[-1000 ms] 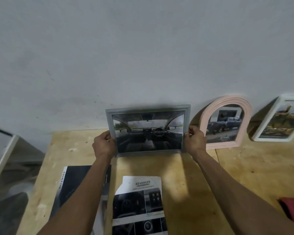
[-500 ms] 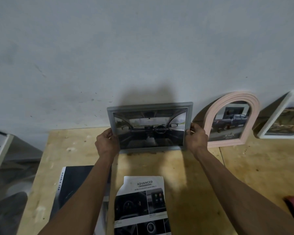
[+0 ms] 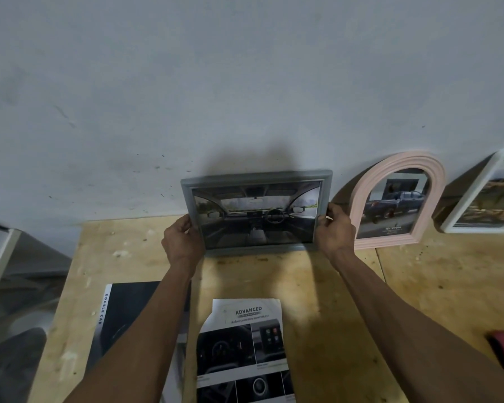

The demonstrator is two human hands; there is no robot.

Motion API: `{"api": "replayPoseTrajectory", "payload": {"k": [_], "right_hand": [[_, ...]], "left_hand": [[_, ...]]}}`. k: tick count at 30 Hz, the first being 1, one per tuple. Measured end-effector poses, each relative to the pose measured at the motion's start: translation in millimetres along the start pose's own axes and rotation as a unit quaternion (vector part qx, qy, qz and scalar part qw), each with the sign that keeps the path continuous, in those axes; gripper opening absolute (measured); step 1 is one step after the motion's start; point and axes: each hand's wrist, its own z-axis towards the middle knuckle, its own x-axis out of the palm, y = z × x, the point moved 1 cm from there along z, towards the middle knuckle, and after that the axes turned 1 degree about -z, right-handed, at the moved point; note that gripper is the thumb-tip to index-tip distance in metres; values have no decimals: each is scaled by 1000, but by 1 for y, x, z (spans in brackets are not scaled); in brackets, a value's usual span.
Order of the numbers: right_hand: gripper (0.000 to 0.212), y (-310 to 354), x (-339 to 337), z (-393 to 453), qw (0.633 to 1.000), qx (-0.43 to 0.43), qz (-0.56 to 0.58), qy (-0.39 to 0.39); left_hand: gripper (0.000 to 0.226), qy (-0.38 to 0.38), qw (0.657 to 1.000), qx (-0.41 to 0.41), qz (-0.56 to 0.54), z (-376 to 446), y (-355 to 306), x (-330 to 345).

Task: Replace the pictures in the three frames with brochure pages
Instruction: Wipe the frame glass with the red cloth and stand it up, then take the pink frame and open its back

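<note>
Grey frame (image 3: 256, 209), car-interior page fitted: stands at the back edge of the plywood table (image 3: 317, 286), leaning toward the wall (image 3: 245, 82); step judged the setting-down of the third frame. Left hand (image 3: 184, 242) and right hand (image 3: 333, 232) each grip a side edge, fingers curled round it. Next move: check the lean holds before letting go; pink arched frame (image 3: 399, 199) stands just beside the right hand.

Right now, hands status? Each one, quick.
Left hand: gripping the left edge of the grey frame.
Right hand: gripping the right edge of the same frame.
</note>
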Motion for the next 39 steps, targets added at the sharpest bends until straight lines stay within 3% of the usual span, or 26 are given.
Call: {"api": "replayPoseTrajectory", "payload": {"k": [11,15,18,21,23,25,28,30,35,37,39], "right_hand": [[41,3,0,-2,999,-21,-25,26],[52,4,-6,-3,999,-12,-17,45],[48,4,-22,-9,999,-32,3,27],[25,-4,-51,-10,998,-46,29,-6],[18,-16,-75,-5,997,-34,54,-50],[18,-28,-105,3,994,-13,40,-97],[19,-54,-146,24,987,16,8,-158],[30,-70,-165,43,987,30,-9,-159],[52,-94,-190,88,998,35,-36,-34],[48,-102,-190,102,999,7,-40,27],[30,-109,-187,113,997,-12,-35,66]], "left_hand": [[34,13,1000,-17,1,-2,-5,-3],[41,32,999,-27,16,1,0,-1],[55,-22,998,-56,35,-6,0,6],[35,-115,993,17,30,-37,-13,21],[19,-130,987,86,35,-60,-21,40],[14,-75,994,77,1,-86,-36,64],[11,66,995,67,-28,-128,-57,109],[16,148,986,81,-3,-150,-71,145],[34,238,968,77,24,-183,-109,214],[28,232,969,84,24,-185,-117,232],[24,200,977,67,28,-181,-121,243]]}}
